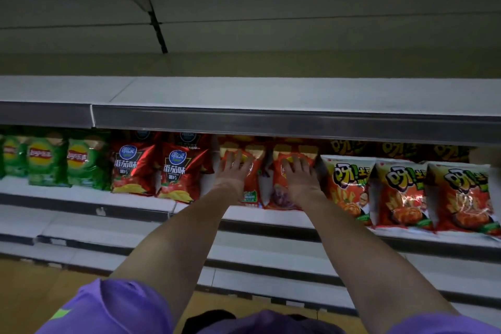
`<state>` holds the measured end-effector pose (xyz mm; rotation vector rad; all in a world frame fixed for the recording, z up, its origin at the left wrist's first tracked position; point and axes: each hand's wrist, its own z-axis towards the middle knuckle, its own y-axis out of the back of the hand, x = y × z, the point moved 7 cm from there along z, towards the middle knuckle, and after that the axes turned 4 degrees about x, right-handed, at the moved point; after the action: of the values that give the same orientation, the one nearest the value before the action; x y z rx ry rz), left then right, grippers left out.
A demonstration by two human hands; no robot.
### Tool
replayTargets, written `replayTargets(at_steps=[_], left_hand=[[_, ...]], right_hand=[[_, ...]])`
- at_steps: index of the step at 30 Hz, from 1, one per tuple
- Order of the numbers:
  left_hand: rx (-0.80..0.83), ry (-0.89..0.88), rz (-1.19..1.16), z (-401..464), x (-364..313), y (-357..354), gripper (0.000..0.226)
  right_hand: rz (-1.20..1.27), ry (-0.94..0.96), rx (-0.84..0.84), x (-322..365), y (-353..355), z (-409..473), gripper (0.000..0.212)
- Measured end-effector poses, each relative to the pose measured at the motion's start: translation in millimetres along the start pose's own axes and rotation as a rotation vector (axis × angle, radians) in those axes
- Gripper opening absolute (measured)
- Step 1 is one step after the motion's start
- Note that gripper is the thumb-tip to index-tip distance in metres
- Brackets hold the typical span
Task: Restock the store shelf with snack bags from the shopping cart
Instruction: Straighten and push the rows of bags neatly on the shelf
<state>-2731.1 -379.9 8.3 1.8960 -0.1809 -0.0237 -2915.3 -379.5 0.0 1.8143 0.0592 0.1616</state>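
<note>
Snack bags fill one store shelf (81,195) that runs from nine o'clock to three o'clock across the head view. At the centre, two orange-red bags stand side by side at the shelf's front edge, and both hands rest flat against them. The left hand (234,171) presses the left orange-red bag (250,187) with straight, spread fingers; the right hand (298,176) presses the right orange-red bag (282,192) the same way, fingers apart and not curled round anything. Both bare forearms reach up from six o'clock, out of purple sleeves (119,306).

Toward nine o'clock from the hands stand two dark red tomato-flavour chip bags (179,171), upright and touching each other, and beyond them a row of green chip bags (84,163). Toward three o'clock stand three white-topped bags with yellow lettering (401,192), just beside the right hand's bag, with more dark bags behind them.

Above, at twelve o'clock, a bare upper shelf (271,92) with a grey price rail overhangs the bags' tops. Lower shelf edges step down toward six o'clock over a yellowish floor (32,293).
</note>
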Motion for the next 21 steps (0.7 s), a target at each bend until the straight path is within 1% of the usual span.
replayTargets(at_steps=[5, 9, 14, 18, 21], left_hand=[[0.010, 0.036, -0.020, 15.7, -5.1, -4.2, 0.133], [-0.029, 0.059, 0.026, 22.9, -5.4, -6.5, 0.133], [-0.045, 0.072, 0.040, 28.6, -7.9, -10.7, 0.132], [-0.034, 0.049, 0.003, 30.0, -6.7, -8.8, 0.133], [-0.028, 0.019, 0.002, 25.8, -3.4, -6.9, 0.135]], right_hand=[[-0.001, 0.005, -0.034, -3.4, -3.6, -0.9, 0.096], [0.022, -0.015, -0.025, -2.6, -4.2, 7.0, 0.107], [0.008, -0.034, -0.001, -5.1, -9.5, 10.4, 0.111], [-0.017, -0.047, 0.010, -2.6, -5.4, 11.5, 0.111], [-0.100, -0.075, 0.058, 5.7, -0.3, 13.1, 0.114]])
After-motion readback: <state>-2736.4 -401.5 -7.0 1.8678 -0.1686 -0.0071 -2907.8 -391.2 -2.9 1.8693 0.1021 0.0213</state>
